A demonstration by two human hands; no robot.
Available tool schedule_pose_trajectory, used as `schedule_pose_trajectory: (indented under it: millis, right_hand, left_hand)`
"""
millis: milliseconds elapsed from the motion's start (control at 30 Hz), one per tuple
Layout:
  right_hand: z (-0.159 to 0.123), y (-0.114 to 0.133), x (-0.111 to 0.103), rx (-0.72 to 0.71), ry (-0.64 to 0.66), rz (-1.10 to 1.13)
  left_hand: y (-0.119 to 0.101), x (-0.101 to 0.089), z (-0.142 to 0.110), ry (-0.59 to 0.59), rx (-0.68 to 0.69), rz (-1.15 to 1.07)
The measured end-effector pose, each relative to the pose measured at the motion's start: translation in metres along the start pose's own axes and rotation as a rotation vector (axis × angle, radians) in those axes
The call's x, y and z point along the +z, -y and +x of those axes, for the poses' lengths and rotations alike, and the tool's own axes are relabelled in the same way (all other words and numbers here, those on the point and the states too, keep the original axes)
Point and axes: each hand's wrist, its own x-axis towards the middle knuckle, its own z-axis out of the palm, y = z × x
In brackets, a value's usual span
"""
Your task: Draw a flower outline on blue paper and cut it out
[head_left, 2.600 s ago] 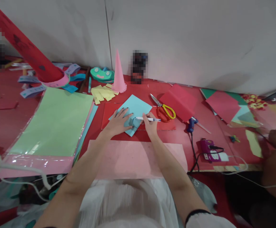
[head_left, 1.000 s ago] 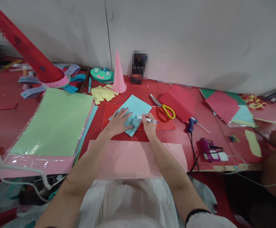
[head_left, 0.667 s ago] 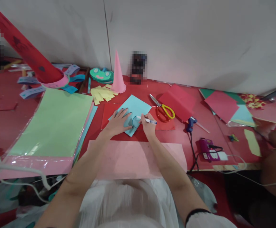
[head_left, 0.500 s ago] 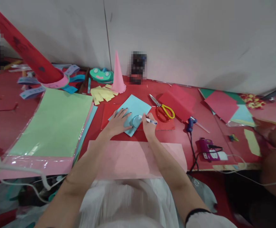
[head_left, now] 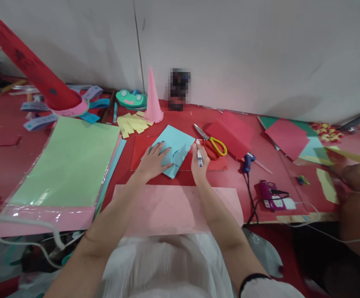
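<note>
My left hand (head_left: 154, 160) lies spread on a light blue sheet of paper (head_left: 175, 138), pressing its left side down. A curved dark line shows on the sheet beside my thumb. My right hand (head_left: 200, 163) is closed around a white and blue marker pen (head_left: 200, 158), just right of the sheet's edge, over red card (head_left: 217, 163). Beneath the blue sheet the red card sticks out on both sides. Scissors (head_left: 216, 145) with yellow and red handles lie close beyond my right hand.
A pink paper cone (head_left: 153, 99) and yellow paper strips (head_left: 132, 124) stand at the back. Green sheets (head_left: 70, 161) lie left, pink paper (head_left: 176, 207) in front. To the right are a glue gun (head_left: 248, 162), a purple power strip (head_left: 271, 194) and another person's hand (head_left: 358, 178).
My right hand has lifted the marker off the drawn curve and moved right, past the blue sheet's edge, turning the pen more upright. My left hand has stayed in place.
</note>
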Motion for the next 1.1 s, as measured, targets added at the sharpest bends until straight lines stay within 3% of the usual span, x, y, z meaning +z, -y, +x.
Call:
schedule_pose_trajectory:
  millis: [167,367,533,800,933,1100]
  right_hand:
    - [-0.003,-0.01,-0.004,-0.115,0.281,-0.205]
    - [0.007,-0.02,-0.007,-0.146,0.469,-0.26]
    - [0.024,-0.029,-0.02,-0.213,0.601,-0.186]
    - [0.03,-0.028,-0.028,-0.209,0.616,-0.098]
    - [0.023,-0.018,-0.019,-0.131,0.483,0.005]
    - [0.019,-0.011,-0.006,-0.088,0.338,0.05]
  left_hand:
    - [-0.013,-0.003,-0.002,-0.057,-0.073,0.009]
    - [-0.011,-0.008,0.001,-0.149,-0.153,-0.073]
    - [-0.003,-0.007,0.005,-0.19,-0.047,-0.105]
    - [-0.005,-0.009,0.006,-0.174,0.03,-0.115]
    - [-0.005,-0.007,0.006,-0.148,0.033,-0.121]
    - [-0.005,0.003,0.008,-0.02,0.007,-0.126]
